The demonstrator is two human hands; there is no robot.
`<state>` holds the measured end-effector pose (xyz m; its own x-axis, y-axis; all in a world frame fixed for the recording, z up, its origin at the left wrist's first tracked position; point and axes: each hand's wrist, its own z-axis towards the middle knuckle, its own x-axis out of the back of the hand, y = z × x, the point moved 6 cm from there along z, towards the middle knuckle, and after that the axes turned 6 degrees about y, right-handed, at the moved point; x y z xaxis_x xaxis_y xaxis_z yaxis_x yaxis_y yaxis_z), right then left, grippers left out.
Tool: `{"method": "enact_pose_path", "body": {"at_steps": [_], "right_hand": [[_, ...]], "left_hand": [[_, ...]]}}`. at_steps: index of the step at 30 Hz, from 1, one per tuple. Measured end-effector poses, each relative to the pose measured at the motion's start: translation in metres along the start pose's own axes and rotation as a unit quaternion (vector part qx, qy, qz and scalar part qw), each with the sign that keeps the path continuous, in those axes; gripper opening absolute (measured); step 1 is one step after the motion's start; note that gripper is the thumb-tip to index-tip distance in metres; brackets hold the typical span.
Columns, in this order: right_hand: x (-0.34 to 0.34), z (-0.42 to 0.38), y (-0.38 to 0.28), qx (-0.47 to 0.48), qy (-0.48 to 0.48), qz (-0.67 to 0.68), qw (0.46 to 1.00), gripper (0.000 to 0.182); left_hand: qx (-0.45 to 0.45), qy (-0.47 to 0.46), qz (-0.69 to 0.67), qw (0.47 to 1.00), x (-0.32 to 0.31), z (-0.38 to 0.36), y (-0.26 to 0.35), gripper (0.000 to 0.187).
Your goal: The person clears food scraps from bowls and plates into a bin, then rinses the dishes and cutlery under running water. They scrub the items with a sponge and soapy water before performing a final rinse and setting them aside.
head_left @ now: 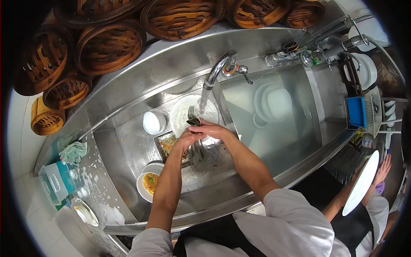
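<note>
Both hands meet under the running faucet [219, 67] in the left basin of a steel double sink [128, 141]: the left hand [187, 139] and the right hand [212, 129] have their fingers closed together around a bundle of cutlery [193, 120], with fork tines and a dark spoon bowl poking up out of the grip into the water stream. Just behind the hands a large white plate [184, 112] lies in the basin, a small white bowl [153, 122] sits to its left, a rectangular tray with food scraps [166, 144] lies beside the left wrist, and a plate with orange leftovers [148, 183] rests near the front wall. The likeliest trouble, as I judge it, is slippage: wet, possibly soapy metal held as a bunch could slide out of the grip and drop onto the white plate, chipping it, or vanish into the scraps below. The fork tines point upward near the palms, so rubbing them carelessly could prick a hand. Water striking the spoon bowl may spray over the rim onto the foamy surface [100, 188] at left. The right basin, filled with water, holds submerged white plates [272, 103]. At the right edge another person's hand [382, 169] steadies a white plate [361, 183] close by, so a sudden elbow movement could bump it. Stacked bamboo steamers [107, 47] lean behind the sink, well apart from the hands.
</note>
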<state>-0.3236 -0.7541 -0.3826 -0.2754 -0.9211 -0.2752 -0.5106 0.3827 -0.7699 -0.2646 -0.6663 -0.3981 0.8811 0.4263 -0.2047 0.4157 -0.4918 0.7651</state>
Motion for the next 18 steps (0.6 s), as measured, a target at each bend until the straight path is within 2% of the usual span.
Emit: {"method": "enact_pose_path", "body": {"at_steps": [1, 2, 3, 4, 5, 6, 7, 8, 9, 12, 13, 14, 15, 16, 17, 18], "right_hand": [[0.0, -0.003, -0.006, 0.004, -0.059, 0.033, 0.998, 0.067], [-0.003, 0.002, -0.011, 0.008, -0.061, 0.034, 0.998, 0.067], [-0.001, 0.01, -0.017, 0.029, -0.063, 0.26, 0.963, 0.063], [-0.003, 0.008, -0.032, 0.045, -0.063, 0.473, 0.878, 0.058], [0.002, 0.003, -0.049, 0.099, -0.048, 0.532, 0.839, 0.045], [0.002, 0.011, -0.052, 0.1, -0.052, 0.533, 0.839, 0.045], [0.004, 0.02, -0.05, 0.11, 0.034, 0.29, 0.95, 0.042], [0.007, 0.027, -0.049, 0.113, 0.118, 0.023, 0.986, 0.041], [-0.007, 0.03, -0.053, 0.124, 0.081, 0.048, 0.988, 0.046], [0.0, 0.028, -0.062, 0.15, 0.075, 0.038, 0.985, 0.049], [0.006, 0.035, -0.057, 0.093, 0.075, 0.095, 0.988, 0.051], [0.028, 0.032, -0.053, 0.073, 0.228, -0.118, 0.964, 0.043], [0.04, 0.036, -0.05, 0.122, 0.34, -0.275, 0.891, 0.036], [0.048, 0.039, -0.042, 0.166, 0.438, -0.42, 0.777, 0.029], [0.054, 0.042, -0.028, 0.167, 0.436, -0.419, 0.779, 0.029], [0.054, 0.041, -0.022, 0.208, 0.435, -0.504, 0.716, 0.026]], "left_hand": [[-0.009, 0.043, 0.002, 0.999, 0.002, -0.004, 0.004, 0.026], [-0.01, 0.045, 0.005, 0.999, 0.005, -0.007, 0.01, 0.026], [0.032, 0.043, 0.054, 0.997, 0.006, -0.016, 0.023, 0.022], [0.076, 0.041, 0.101, 0.991, 0.009, -0.021, 0.023, 0.02], [0.08, 0.059, 0.159, 0.982, 0.014, -0.023, 0.024, 0.023], [0.08, 0.063, 0.161, 0.982, 0.018, -0.022, 0.023, 0.023], [0.085, 0.048, 0.096, 0.991, 0.018, -0.022, 0.02, 0.023], [0.089, 0.033, 0.029, 0.995, 0.016, -0.022, 0.017, 0.023], [0.07, 0.073, -0.124, 0.987, 0.013, -0.022, 0.02, 0.024], [0.047, 0.072, -0.129, 0.988, 0.014, -0.02, 0.027, 0.028], [0.05, 0.065, -0.166, 0.983, 0.01, -0.02, 0.025, 0.03], [0.052, 0.069, -0.166, 0.982, 0.01, -0.021, 0.023, 0.03], [0.06, 0.096, -0.192, 0.975, 0.012, -0.02, 0.018, 0.031], [0.067, 0.122, -0.218, 0.966, 0.014, -0.018, 0.012, 0.031], [0.067, 0.156, -0.227, 0.959, 0.021, -0.012, 0.001, 0.031], [0.068, 0.159, -0.225, 0.959, 0.022, -0.013, -0.003, 0.031]]}}
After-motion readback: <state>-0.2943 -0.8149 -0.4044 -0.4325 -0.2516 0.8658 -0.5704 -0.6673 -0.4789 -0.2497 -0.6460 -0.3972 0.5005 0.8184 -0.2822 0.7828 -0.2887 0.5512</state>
